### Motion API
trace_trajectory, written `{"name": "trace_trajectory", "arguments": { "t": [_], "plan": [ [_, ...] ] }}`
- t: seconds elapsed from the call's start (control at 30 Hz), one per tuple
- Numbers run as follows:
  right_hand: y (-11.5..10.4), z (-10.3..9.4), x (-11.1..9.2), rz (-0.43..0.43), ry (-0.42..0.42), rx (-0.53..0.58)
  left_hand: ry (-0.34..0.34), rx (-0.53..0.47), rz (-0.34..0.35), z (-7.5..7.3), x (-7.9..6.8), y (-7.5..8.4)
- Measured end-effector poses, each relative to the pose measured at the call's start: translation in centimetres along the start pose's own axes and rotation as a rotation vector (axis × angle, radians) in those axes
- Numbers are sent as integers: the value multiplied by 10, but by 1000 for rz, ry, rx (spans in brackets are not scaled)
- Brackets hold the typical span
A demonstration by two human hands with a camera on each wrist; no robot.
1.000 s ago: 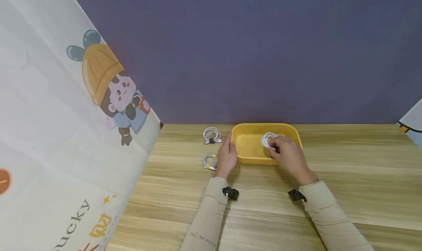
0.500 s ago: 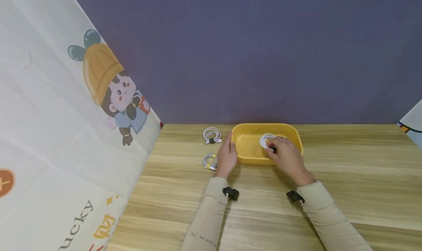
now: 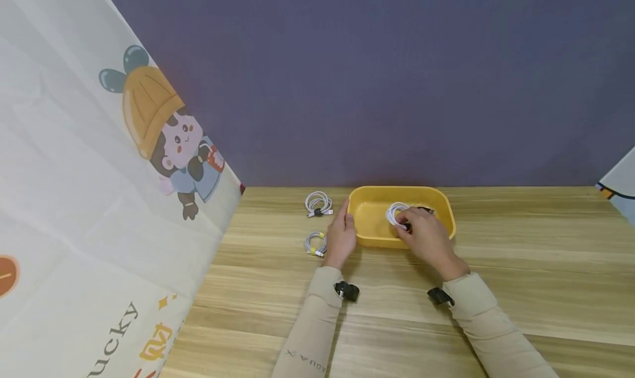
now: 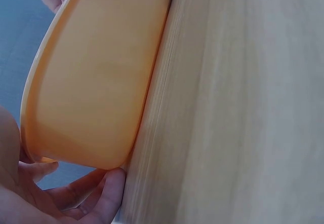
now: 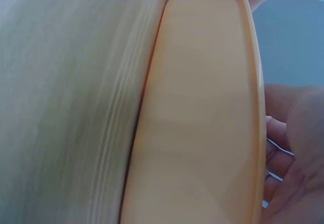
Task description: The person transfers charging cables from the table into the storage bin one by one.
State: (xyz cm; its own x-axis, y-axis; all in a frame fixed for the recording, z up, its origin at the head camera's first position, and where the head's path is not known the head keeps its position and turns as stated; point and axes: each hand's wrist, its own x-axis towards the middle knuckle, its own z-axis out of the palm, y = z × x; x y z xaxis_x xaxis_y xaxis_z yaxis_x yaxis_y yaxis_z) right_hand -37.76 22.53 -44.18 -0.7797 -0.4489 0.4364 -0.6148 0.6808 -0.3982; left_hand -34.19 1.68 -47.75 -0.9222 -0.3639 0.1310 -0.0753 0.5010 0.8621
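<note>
Cable (image 3: 391, 215), coiled, betw. R hand (image 3: 429, 237) thumb & fingertips, at bin (image 3: 381, 242) opening, fingers pinching it, L hand (image 3: 340, 238) fingers near-straight, touching bin's L end.

- Two hands: one left hand (image 3: 341, 237), one right hand (image 3: 430, 239).
- One yellow box (image 3: 379, 242), at the fingers of the left hand and under the right.
- Three coiled cables: one white cable (image 3: 390, 215) in the right hand's pinch, one black-tied cable (image 3: 318, 212) and one yellow-tied cable (image 3: 313, 251) beside the left hand.
- Two wrist cameras (image 3: 347, 291), one behind each hand.
- One table (image 3: 521, 246), below both hands.
</note>
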Motion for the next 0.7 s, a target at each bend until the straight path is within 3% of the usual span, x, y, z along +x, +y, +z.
{"name": "trace_trajectory", "arguments": {
  "t": [0.4,0.7],
  "plan": [
    [0,6,1,-7,-16,21,2,8,6,1,1,-2],
    [2,8,5,-1,-73,51,12,10,9,2,1,-2]
  ]
}}
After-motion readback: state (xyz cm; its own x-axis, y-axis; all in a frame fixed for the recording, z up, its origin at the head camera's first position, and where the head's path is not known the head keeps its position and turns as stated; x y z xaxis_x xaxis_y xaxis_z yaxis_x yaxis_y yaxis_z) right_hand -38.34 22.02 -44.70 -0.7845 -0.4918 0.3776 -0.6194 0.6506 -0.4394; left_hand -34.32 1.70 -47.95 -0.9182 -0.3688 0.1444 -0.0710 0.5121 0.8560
